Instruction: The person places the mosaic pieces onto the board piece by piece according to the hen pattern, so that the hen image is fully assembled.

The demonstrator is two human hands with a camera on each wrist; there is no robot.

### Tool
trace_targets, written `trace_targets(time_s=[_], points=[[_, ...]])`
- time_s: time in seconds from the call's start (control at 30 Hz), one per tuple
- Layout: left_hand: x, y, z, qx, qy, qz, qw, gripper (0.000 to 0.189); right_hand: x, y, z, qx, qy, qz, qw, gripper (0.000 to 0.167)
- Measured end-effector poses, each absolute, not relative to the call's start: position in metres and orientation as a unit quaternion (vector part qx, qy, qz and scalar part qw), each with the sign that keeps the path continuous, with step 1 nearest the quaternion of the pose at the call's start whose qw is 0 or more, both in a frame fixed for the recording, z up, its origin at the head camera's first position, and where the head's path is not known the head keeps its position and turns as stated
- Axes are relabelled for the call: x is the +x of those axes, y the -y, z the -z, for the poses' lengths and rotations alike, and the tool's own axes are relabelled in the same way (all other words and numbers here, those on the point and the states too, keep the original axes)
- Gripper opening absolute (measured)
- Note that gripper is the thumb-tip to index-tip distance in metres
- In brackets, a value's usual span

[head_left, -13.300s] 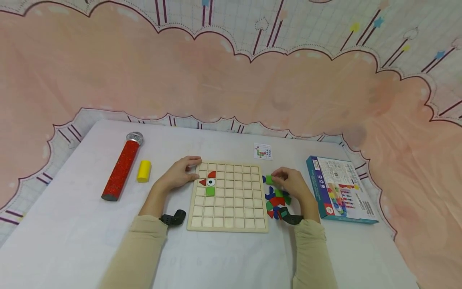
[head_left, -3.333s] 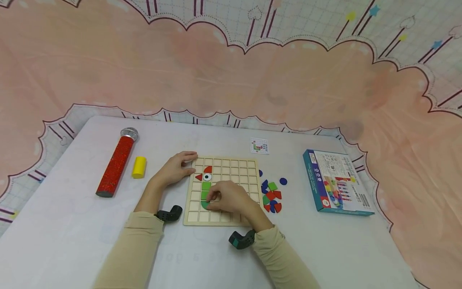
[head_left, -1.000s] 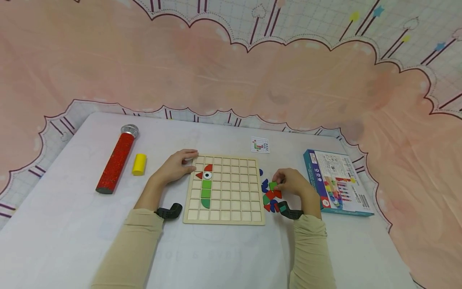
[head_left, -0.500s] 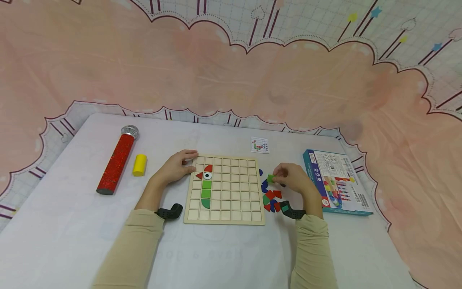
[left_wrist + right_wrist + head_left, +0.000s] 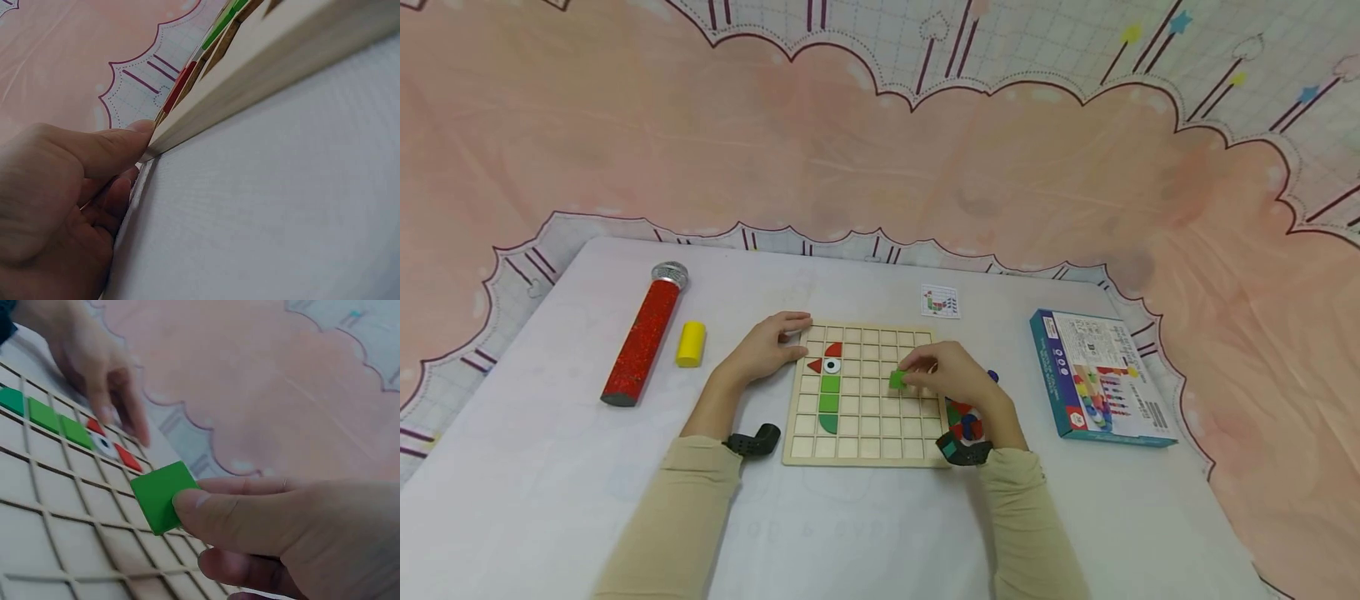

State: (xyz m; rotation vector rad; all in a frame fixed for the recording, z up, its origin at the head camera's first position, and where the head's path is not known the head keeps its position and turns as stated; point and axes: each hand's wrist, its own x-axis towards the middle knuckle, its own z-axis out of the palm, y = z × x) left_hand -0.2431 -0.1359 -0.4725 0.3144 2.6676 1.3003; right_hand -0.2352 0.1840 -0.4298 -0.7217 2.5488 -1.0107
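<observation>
A pink, scallop-edged backdrop cloth point(image 5: 850, 158) hangs behind a white-covered table point(image 5: 850, 533); on the table, in front of a person, lies a pale wooden board point(image 5: 880, 429) divided into a grid of square cells; to its right, well apart, a flat blue-edged box point(image 5: 1112, 379) lies with a printed face up; well to the left lies a red glittery microphone point(image 5: 643, 342) with a silver head pointing away from the person; the left hand point(image 5: 763, 348) rests at the board's far left corner, thumb touching the side edge, thumb and forefinger apart; the right hand point(image 5: 955, 371) reaches over the board's right half, thumb and fingers pinching a tile; a yellow cylinder point(image 5: 691, 344) stands just beside the microphone; a small picture card point(image 5: 940, 302) lies beyond the board's far edge; loose coloured pieces point(image 5: 970, 427) are gathered by the right edge, partly hidden by the right arm; the pinched piece, a green square tile point(image 5: 159, 490), is tilted above the grid; set in one column of cells, far to near, are a curved red piece point(image 5: 833, 350), an eye tile point(image 5: 832, 365), two green squares point(image 5: 829, 393) and a rounded green piece point(image 5: 828, 423); a red triangle point(image 5: 815, 366) sits left of the eye tile.
</observation>
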Motion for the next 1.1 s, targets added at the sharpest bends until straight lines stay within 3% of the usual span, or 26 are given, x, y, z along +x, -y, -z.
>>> trace_targets(time_s=[0.5,1.1], points=[[-0.243,0.134,0.474,0.092,-0.886,-0.446,0.083,0.053,-0.212,-0.127,0.444,-0.308,-0.862,0.325,0.238,0.005],[-0.244,0.135,0.472,0.088,-0.886,-0.446,0.089,0.053,-0.204,-0.118,0.435,-0.322,-0.869,0.292,0.235,0.005]])
